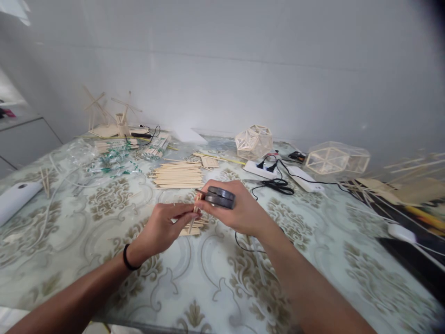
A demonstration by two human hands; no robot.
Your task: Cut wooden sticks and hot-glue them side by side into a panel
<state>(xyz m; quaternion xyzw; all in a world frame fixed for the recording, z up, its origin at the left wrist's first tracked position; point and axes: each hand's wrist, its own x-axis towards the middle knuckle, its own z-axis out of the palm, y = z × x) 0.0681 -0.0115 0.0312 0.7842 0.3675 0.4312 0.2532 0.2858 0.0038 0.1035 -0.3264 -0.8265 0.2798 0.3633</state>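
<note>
Pinches wooden stick (192, 224) w/ L hand (168, 225), grips dark rounded tool (220, 198) in R hand (241, 206), all near ctr of frame, and could poss. split or skew stick via uneven pressure or loose L pinch

tan sticks (178, 175), black wristband (127, 260), floral-patterned tablecloth (212, 273)

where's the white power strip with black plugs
In the head view, the white power strip lies right of centre, beyond the right hand, between the faceted stick frame behind it and the bundled black cable in front.
</note>
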